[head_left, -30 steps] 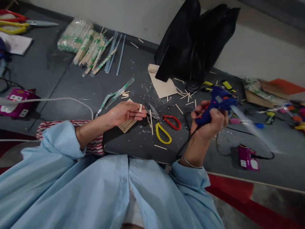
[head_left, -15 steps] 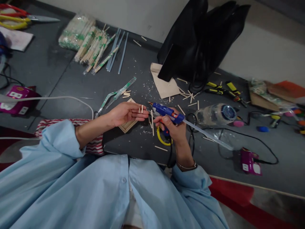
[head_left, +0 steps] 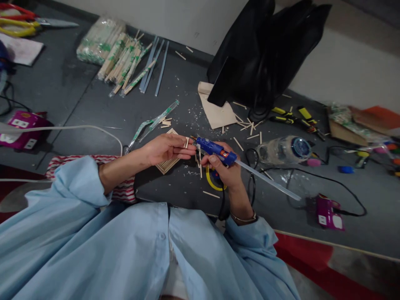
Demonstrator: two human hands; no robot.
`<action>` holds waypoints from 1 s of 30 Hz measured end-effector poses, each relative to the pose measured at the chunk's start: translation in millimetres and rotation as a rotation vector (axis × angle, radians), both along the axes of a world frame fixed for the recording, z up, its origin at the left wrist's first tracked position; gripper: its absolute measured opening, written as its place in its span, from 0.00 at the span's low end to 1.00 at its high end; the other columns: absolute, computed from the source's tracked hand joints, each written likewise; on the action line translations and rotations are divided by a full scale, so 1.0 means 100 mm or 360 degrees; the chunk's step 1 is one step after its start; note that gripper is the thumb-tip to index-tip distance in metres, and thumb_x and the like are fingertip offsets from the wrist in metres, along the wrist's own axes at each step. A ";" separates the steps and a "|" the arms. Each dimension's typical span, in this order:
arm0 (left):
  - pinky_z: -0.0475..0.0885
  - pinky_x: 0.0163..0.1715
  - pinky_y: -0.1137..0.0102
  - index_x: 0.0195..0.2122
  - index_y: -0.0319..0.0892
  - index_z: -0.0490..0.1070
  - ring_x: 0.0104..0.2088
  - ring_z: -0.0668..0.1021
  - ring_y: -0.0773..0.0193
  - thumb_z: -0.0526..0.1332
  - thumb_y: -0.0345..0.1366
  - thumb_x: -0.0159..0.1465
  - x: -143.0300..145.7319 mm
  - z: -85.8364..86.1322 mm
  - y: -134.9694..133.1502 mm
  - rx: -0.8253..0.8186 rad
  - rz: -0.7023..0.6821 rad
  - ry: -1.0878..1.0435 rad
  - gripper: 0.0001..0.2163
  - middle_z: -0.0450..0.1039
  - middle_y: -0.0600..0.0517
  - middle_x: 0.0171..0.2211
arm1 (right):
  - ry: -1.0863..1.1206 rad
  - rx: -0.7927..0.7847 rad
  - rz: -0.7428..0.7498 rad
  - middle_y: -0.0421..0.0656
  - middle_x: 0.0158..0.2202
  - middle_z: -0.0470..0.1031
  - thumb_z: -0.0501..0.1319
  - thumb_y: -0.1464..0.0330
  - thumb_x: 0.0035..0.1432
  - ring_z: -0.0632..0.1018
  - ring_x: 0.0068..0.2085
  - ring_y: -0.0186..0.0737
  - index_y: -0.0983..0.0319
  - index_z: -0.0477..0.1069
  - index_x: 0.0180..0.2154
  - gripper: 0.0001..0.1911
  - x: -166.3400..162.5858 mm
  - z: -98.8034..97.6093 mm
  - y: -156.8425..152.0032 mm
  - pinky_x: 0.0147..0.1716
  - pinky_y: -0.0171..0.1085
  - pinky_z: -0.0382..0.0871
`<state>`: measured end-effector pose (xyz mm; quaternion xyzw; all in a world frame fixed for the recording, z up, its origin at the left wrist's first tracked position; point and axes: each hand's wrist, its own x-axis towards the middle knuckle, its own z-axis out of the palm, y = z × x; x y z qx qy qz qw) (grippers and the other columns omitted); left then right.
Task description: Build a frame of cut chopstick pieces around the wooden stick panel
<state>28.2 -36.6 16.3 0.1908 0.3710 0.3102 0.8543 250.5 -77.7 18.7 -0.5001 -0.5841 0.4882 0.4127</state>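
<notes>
My left hand [head_left: 167,149] is closed on short wooden sticks [head_left: 186,143], which show pale at its fingertips. In my right hand [head_left: 226,168] is a blue hot glue gun [head_left: 215,151], its nozzle pointing left, close to the sticks. A long translucent glue stick [head_left: 268,180] juts from the gun's back end. Under my left hand lies a small slatted wooden piece [head_left: 168,164], partly hidden. Below the gun, a yellow ring-shaped thing [head_left: 212,182] and several loose stick pieces [head_left: 200,166] rest on the dark table.
Wrapped chopsticks [head_left: 125,68] and glue sticks [head_left: 160,68] lie at the back left. A black bag [head_left: 250,50] leans against the wall. On the right are a plastic bottle [head_left: 278,150], yellow-black pliers [head_left: 283,116] and a purple power socket [head_left: 329,212] with a cable.
The glue gun in my right hand has shifted slightly left, bringing its nozzle to the sticks in my left hand. My left hand stays almost in place.
</notes>
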 end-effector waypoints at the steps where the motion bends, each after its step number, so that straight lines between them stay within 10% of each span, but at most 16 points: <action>1: 0.80 0.42 0.66 0.41 0.32 0.78 0.35 0.85 0.60 0.56 0.24 0.68 0.00 0.00 0.00 -0.0003 0.0003 -0.0003 0.09 0.83 0.40 0.37 | -0.0003 0.0003 0.0003 0.38 0.27 0.80 0.69 0.50 0.54 0.79 0.25 0.36 0.58 0.70 0.45 0.24 -0.01 0.00 0.00 0.27 0.37 0.76; 30: 0.80 0.38 0.68 0.35 0.31 0.77 0.32 0.84 0.61 0.57 0.23 0.68 0.05 0.02 -0.01 -0.0054 0.0107 0.0050 0.09 0.82 0.40 0.34 | -0.0067 -0.0046 -0.0010 0.34 0.25 0.75 0.69 0.51 0.53 0.75 0.22 0.32 0.57 0.68 0.40 0.21 -0.08 0.04 -0.04 0.24 0.33 0.72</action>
